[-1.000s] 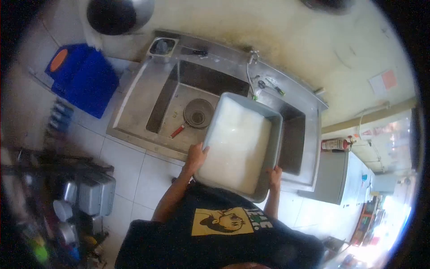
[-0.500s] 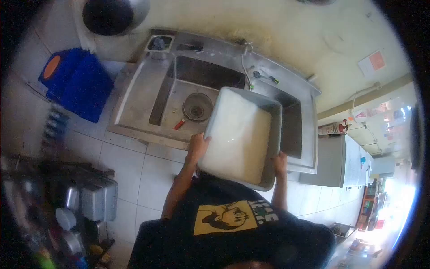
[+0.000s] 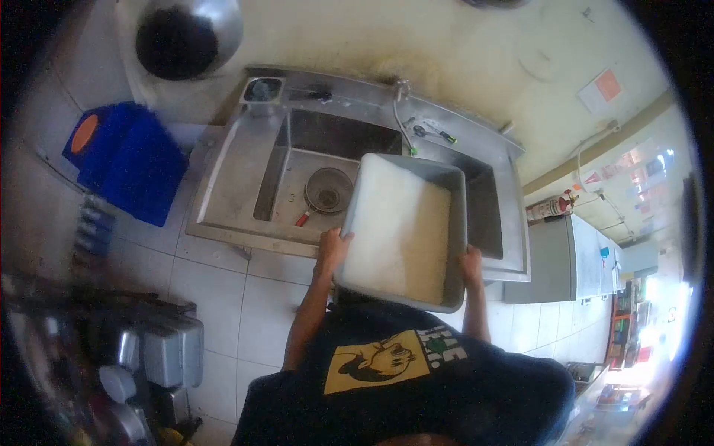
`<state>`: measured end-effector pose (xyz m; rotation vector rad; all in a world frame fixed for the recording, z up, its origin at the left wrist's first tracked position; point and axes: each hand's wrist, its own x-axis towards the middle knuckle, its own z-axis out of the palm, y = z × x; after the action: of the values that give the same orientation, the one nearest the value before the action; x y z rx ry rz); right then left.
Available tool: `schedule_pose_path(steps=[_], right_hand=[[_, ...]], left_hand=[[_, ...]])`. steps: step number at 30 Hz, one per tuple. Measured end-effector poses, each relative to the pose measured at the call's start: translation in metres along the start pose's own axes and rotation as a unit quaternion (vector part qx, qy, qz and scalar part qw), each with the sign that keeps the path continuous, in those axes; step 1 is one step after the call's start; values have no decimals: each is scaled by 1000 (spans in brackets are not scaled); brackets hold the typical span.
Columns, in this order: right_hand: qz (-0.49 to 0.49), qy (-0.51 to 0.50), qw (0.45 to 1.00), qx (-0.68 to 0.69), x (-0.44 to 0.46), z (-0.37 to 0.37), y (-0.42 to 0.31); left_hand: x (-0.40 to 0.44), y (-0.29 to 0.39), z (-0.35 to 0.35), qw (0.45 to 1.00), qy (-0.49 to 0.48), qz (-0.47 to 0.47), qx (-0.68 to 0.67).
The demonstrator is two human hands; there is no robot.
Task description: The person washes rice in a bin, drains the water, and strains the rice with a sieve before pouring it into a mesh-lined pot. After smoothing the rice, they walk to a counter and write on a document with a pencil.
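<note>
You had both bare hands closed on a large, rectangular grey tub (image 3: pixel 458 230): your left hand (image 3: pixel 332 249) grasped its left side, thumb at the rim, and your right hand (image 3: pixel 471 266) grasped its right side, lower down. The fingers under the tub were hidden. It held a broad mass of white contents (image 3: pixel 394 223), with more of the bare inner wall showing on the right.

The tub was in front of your black printed T-shirt (image 3: pixel 476 386), its far end reaching over a stainless-steel sink counter (image 3: pixel 230 186), between the two basins. Whether it rested on the counter's edge, you could not have told from this view. In the left basin (image 3: pixel 335 134) lay a round metal strainer (image 3: pixel 328 190) with a red handle, near the tub but apart from it. The right basin (image 3: pixel 483 215) was partly covered by the tub. Behind it, a pale hose (image 3: pixel 400 115) hung down to a green tip, and a green-and-black-handled tool (image 3: pixel 447 137) lay on the back ledge.
</note>
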<state>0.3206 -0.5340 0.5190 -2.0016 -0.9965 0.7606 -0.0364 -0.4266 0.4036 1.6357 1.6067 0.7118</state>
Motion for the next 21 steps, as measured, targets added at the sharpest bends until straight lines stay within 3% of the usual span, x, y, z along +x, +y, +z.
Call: schedule_pose_path(steps=[2,5,7,10,12,14,17,19,21], right_hand=[[-73,8,993,-97,-22,0,-39],[-48,10,997,-67,-10,1,-17],[-35,-5,996,-80,-18,0,-31],[-40,3,997,-69,-22,7,-39],[-59,25,997,-45,-21,10,-35],[-132,62,976,-160,-21,6,-34],[-126,69,981,-132,-27,9,-43],[-112,49,984,-133,-15,7,-27],[-98,25,986,-135,-12,9,-25]], left_hand=[[2,-7,5,1000,5,6,7],[-2,1,-7,1000,23,10,-17],[-10,27,-35,997,-57,-42,-44],[2,-7,-7,998,-7,-2,-63],[1,-10,-10,997,-23,-8,-73],[-2,-6,-15,996,-40,-13,-82],[-8,3,-26,1000,-2,-3,-20],[-10,10,-38,993,-56,-35,-95],[2,-15,-17,996,-42,-24,-79]])
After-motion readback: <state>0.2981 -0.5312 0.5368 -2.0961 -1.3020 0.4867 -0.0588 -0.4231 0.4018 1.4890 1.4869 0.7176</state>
